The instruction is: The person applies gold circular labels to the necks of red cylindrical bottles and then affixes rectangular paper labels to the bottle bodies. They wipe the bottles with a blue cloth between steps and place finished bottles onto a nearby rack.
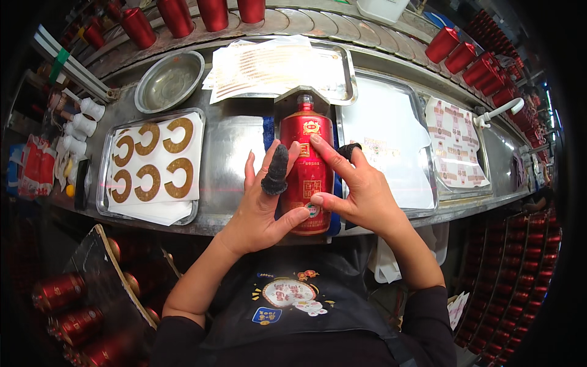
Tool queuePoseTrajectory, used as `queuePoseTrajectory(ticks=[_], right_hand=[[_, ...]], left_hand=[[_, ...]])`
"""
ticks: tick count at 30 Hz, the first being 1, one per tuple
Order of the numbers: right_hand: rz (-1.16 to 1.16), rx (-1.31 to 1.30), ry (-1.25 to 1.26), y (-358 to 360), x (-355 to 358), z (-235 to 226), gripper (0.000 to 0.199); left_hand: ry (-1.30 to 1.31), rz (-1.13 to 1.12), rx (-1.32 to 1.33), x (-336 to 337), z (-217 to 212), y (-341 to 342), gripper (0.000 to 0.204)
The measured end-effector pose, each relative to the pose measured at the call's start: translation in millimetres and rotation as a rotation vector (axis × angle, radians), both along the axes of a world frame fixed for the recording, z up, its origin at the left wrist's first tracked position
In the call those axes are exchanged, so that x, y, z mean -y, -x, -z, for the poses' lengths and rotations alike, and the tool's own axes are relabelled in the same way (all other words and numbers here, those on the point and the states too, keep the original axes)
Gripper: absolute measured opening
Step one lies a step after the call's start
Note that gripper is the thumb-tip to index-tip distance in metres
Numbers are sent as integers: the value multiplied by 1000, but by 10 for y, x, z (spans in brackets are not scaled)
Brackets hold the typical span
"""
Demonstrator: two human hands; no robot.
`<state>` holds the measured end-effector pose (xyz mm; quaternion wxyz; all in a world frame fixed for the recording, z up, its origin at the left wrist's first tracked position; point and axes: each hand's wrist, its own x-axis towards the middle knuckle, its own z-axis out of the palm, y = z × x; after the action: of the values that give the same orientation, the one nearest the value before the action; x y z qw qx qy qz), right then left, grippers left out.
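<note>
In the middle of the frame a red bottle (pixel 307 171) lies flat on the metal table (pixel 235 159), with the left hand (pixel 263 205) and right hand (pixel 358 189) spread open, fingers pressing its sides, beside a tray of gold C-shaped stickers (pixel 153 165) at the left.

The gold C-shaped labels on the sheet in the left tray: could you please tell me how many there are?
6 gold C-shaped labels, in two rows on the white sheet in the left tray: top row; bottom row. More may lie on sheets stacked underneath.
</note>
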<state>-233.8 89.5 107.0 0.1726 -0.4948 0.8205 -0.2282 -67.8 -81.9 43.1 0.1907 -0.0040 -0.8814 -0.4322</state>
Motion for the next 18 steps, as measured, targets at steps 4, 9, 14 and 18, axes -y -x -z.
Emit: queuePoseTrajectory(ticks=[4,9,14,18], right_hand=[[-16,-25,-9,-8,23,-5,88],[10,-11,10,-1,30,1,89],[6,-21,22,-8,37,38,89],[8,-19,30,0,44,51,89]], left_hand=[[-39,-16,-30,-2,-11,-2,91],[-3,-7,3,13,-44,-11,91],[-24,0,6,21,-28,3,91],[-14,5,-7,28,0,14,92]])
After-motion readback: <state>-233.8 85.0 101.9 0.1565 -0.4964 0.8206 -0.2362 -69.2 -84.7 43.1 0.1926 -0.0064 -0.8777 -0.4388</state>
